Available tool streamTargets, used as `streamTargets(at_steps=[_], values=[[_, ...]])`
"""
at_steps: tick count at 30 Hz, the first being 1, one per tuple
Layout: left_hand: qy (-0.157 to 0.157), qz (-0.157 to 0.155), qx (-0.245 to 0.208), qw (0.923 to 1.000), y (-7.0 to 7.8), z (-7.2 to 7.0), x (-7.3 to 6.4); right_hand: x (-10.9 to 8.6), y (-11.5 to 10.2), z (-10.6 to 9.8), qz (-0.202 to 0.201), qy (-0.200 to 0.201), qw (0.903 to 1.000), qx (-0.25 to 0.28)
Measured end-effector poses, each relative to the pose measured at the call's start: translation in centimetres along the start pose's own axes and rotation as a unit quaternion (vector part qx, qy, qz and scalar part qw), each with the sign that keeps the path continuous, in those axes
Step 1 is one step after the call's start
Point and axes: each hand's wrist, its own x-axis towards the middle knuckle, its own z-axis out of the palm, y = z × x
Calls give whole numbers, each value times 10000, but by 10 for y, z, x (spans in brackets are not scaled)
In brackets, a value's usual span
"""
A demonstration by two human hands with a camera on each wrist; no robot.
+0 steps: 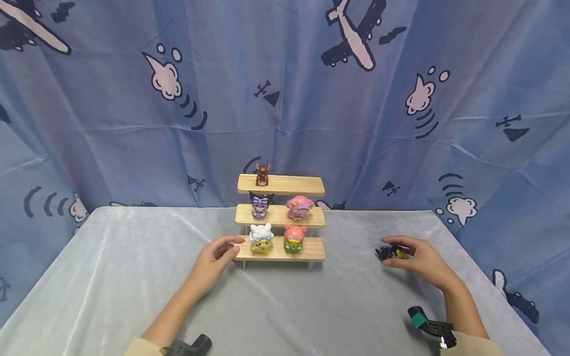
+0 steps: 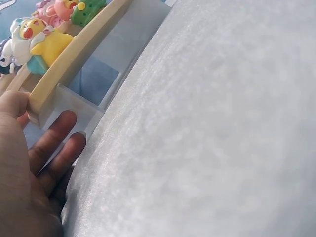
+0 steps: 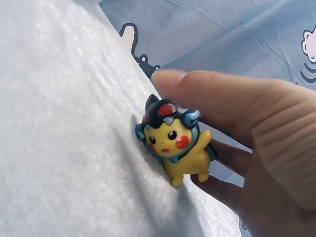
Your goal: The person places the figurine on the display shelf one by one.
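Observation:
My left hand (image 1: 213,262) grips the left end of the bottom wooden shelf (image 1: 278,254), with the thumb at its corner; the other fingers (image 2: 52,138) extend loosely below it. On that shelf stand a white-hooded yellow figurine (image 1: 261,238) and a pink figurine with a green lower body (image 1: 294,238). At the right of the table, my right hand (image 1: 416,257) holds a Pikachu figurine (image 3: 173,143) between thumb and fingers. It wears a dark hood with red spots. Its contact with the fingertips is partly hidden.
The three-tier stand bears a purple-and-black figurine (image 1: 260,206) and a pink one (image 1: 299,206) on its middle shelf. A brown figurine (image 1: 262,176) stands on the top shelf (image 1: 294,184). A pale cloth covers the table (image 1: 285,301); a blue printed curtain (image 1: 285,109) hangs behind.

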Motion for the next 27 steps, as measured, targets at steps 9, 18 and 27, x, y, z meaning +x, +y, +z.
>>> streamTargets(at_steps=[9, 18, 27], values=[[-15, 29, 50, 10000, 2, -1, 0, 2, 2, 10, 228, -92, 9963, -828], [26, 249, 90, 9996, 1, -4, 4, 10, -2, 18, 190, 404, 9968, -664], [-7, 242, 69, 9997, 5, -6, 5, 15, -10, 18, -30, 827, 9966, -47]])
